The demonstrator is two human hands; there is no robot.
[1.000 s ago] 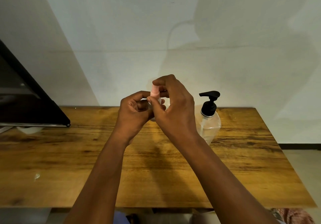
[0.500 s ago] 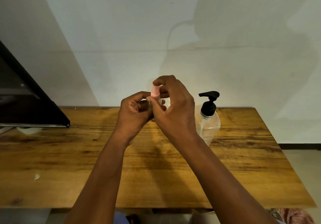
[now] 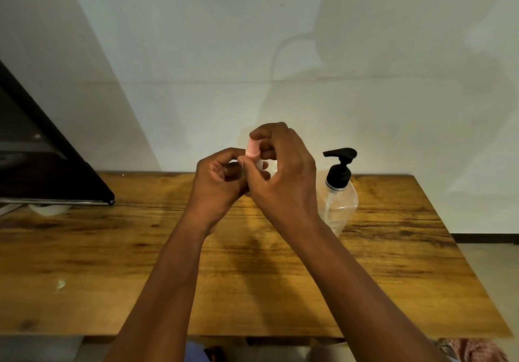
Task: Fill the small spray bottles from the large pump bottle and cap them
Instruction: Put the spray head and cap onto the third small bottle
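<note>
I hold a small spray bottle with a pink cap (image 3: 252, 148) up above the far middle of the wooden table (image 3: 112, 263). My left hand (image 3: 217, 186) is wrapped around the bottle's lower body, which is mostly hidden. My right hand (image 3: 283, 173) pinches the pink cap between thumb and fingers. The large clear pump bottle (image 3: 339, 196) with a black pump head stands upright on the table just right of my right hand.
A dark monitor or panel (image 3: 42, 165) leans in at the far left above the table, with a white object under its edge. A small scrap (image 3: 60, 284) lies near the left front. A pale wall stands behind the table.
Hardly anything has moved. My right fingers have shifted slightly on the pink cap while both hands stay in place.
</note>
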